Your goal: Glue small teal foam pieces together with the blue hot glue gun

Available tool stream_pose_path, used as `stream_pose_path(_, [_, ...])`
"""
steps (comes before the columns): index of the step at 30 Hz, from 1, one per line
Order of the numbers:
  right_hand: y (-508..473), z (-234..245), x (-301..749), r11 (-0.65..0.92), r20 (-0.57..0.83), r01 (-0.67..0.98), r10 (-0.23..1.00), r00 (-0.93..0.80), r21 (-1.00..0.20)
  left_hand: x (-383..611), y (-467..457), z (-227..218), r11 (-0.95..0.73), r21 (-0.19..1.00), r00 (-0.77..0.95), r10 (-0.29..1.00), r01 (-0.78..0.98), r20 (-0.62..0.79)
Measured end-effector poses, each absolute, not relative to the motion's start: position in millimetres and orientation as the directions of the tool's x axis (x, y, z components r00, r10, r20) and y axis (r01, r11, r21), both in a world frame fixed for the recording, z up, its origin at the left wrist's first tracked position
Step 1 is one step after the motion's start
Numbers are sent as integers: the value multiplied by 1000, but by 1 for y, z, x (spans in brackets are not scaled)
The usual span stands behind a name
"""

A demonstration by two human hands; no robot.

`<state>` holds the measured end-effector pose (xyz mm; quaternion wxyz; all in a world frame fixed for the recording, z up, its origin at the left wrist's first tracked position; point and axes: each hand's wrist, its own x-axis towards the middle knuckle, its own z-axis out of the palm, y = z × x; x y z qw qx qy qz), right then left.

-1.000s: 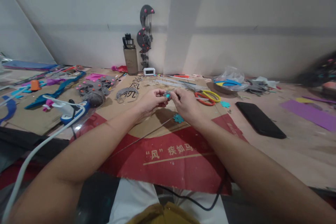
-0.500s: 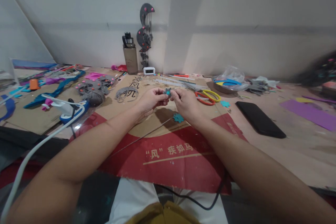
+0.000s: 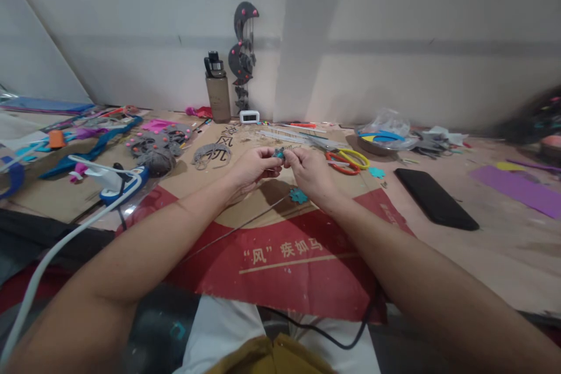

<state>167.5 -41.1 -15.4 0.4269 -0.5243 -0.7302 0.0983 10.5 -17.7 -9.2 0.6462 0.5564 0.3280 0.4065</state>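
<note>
My left hand (image 3: 259,166) and my right hand (image 3: 307,172) meet over the cardboard, fingertips pinched on a small teal and grey piece (image 3: 279,153). Fingers cover much of it, so its exact shape is hidden. Just below my right hand lies a teal flower-shaped cutout (image 3: 298,196), with a grey cord (image 3: 245,223) running from it toward my left forearm. Another teal cutout (image 3: 376,172) rests to the right of the scissors. Under both hands is a red and brown cardboard sheet (image 3: 280,280) with printed characters.
Red-handled and yellow-handled scissors (image 3: 344,162) lie beyond my right hand. A black phone (image 3: 433,198) is farther right. Grey yarn (image 3: 158,160), a power strip (image 3: 125,187) with a white cable, a bottle (image 3: 218,96), a small clock (image 3: 249,117) and a bowl (image 3: 381,145) stand around.
Both hands stay in nearly the same place, still pinching the small piece, which seems slightly turned. The cutouts and cord lie as before.
</note>
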Motion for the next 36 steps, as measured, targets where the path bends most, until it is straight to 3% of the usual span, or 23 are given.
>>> stream_pose_path(8, [-46,-12,163,456,501,704,850,-164,-544,11,-16,-13,-24,998,407,912,-53,44])
stream_pose_path(13, [-47,-11,162,487,497,632,849,-179,-604,12,-15,-13,-40,998,381,923,-47,55])
stream_pose_path(21, [-41,-19,160,438,491,497,871,-28,-749,10,-16,-8,6,995,318,948,-98,25])
stream_pose_path(36, [-34,-15,165,328,366,437,931,3,-837,10,-20,-5,-136,990,347,927,-37,141])
